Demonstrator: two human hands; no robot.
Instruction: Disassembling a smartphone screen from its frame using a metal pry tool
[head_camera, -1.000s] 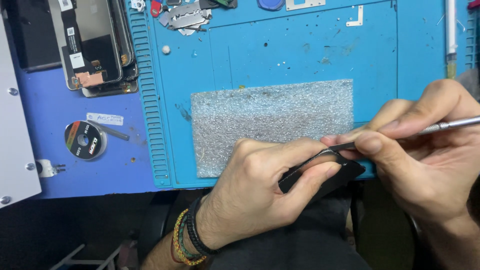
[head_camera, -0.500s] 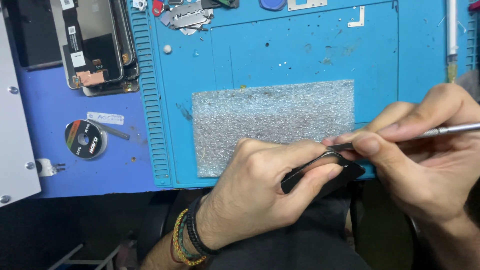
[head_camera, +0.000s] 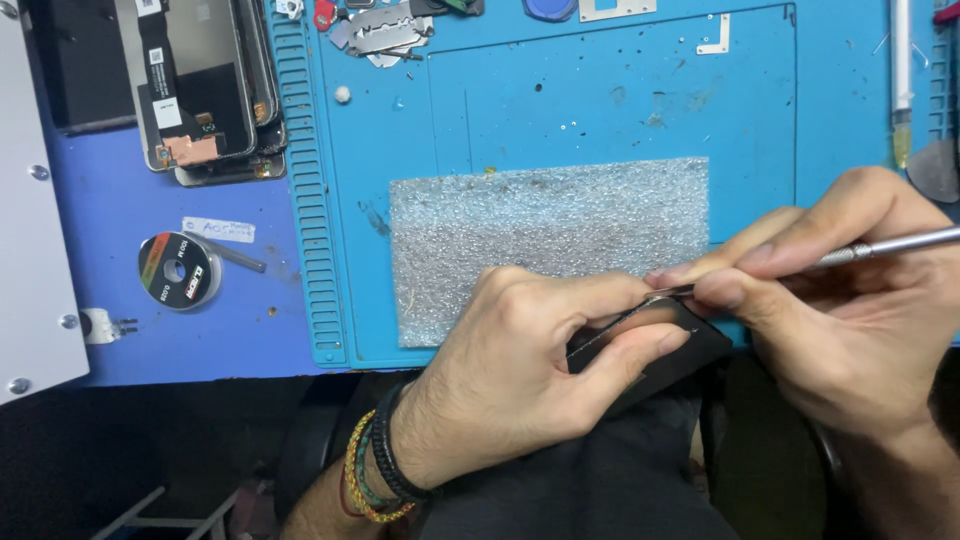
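My left hand (head_camera: 530, 360) grips a thin black phone part (head_camera: 690, 345) on its edge, just past the front edge of the blue work mat (head_camera: 600, 100). My right hand (head_camera: 850, 310) pinches a slim metal tool (head_camera: 900, 243) like a pen, its tip resting on the top edge of the black part beside my left thumb. A grey bubble-wrap sheet (head_camera: 550, 235) lies on the mat right behind both hands. Braided and black bands circle my left wrist (head_camera: 375, 470).
Opened phone bodies (head_camera: 200, 90) lie stacked at the back left. A small dark reel (head_camera: 180, 270) sits on the darker blue table surface. Razor blades (head_camera: 385, 32) and small metal parts rest at the mat's far edge. A white panel (head_camera: 30, 260) borders the left side.
Both hands stay in nearly the same place. The tool tip shifts slightly along the black part's edge.
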